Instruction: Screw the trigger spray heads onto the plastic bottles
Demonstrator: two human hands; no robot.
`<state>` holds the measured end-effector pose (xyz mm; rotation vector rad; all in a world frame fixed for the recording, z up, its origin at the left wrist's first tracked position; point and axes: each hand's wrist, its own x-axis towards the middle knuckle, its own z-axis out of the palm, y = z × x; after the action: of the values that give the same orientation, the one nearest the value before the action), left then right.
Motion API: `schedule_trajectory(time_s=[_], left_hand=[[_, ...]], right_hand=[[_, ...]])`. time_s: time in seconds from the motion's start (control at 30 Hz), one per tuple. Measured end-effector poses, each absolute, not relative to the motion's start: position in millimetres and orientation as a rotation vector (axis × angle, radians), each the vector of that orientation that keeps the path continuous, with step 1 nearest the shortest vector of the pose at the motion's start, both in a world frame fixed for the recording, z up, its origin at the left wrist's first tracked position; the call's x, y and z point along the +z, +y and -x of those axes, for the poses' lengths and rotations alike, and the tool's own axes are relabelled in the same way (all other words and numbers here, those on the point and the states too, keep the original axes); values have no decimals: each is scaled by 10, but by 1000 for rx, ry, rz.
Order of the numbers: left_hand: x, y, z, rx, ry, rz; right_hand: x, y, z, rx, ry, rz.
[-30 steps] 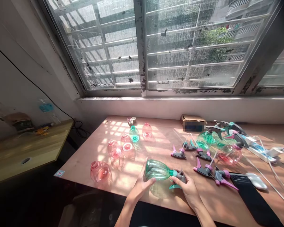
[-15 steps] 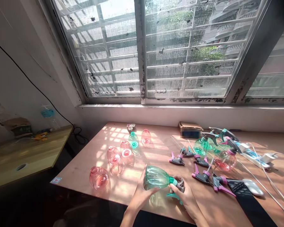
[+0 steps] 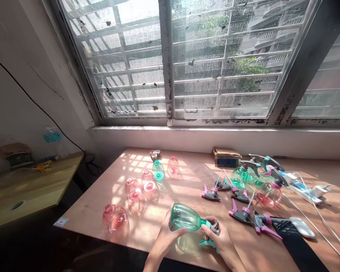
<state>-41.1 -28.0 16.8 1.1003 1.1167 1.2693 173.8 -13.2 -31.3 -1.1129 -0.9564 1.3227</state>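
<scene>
A clear green spray bottle (image 3: 184,217) lies tilted on its side between my hands, above the front of the table. Around its base and side wraps my left hand (image 3: 170,230). At the neck, my right hand (image 3: 217,234) grips the grey and teal spray head (image 3: 209,243), its fingers partly hidden behind it. Pink bottles without heads stand to the left, the nearest one (image 3: 115,219) close to the table edge. A headless green bottle (image 3: 158,170) stands further back. Several grey and pink spray heads (image 3: 241,214) lie to the right.
Assembled green (image 3: 240,176) and pink (image 3: 269,194) spray bottles lie at the right, near a white power strip (image 3: 306,189) with cables. A black phone-like slab (image 3: 297,241), a white mouse (image 3: 302,227) and a cardboard box (image 3: 226,155) are on the table (image 3: 102,192).
The view has shifted slightly, so the table items sit a little lower and further left. Both hands keep their hold on the green spray bottle and its head.
</scene>
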Motion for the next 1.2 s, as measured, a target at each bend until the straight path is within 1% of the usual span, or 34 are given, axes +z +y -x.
schedule_trajectory(time_s=[0.2, 0.5, 0.97, 1.2], left_hand=[[152, -265, 419, 1177, 1039, -1099], [-10, -195, 484, 1192, 1084, -1138], [157, -240, 448, 1084, 1148, -1152], [130, -250, 392, 1106, 1175, -1193]], right_hand=[[-275, -135, -1757, 1339, -926, 1112], [-279, -143, -1743, 1364, -912, 1087], [-279, -156, -1782, 1386, -908, 1102], [-282, -175, -1819, 1382, -944, 1140]])
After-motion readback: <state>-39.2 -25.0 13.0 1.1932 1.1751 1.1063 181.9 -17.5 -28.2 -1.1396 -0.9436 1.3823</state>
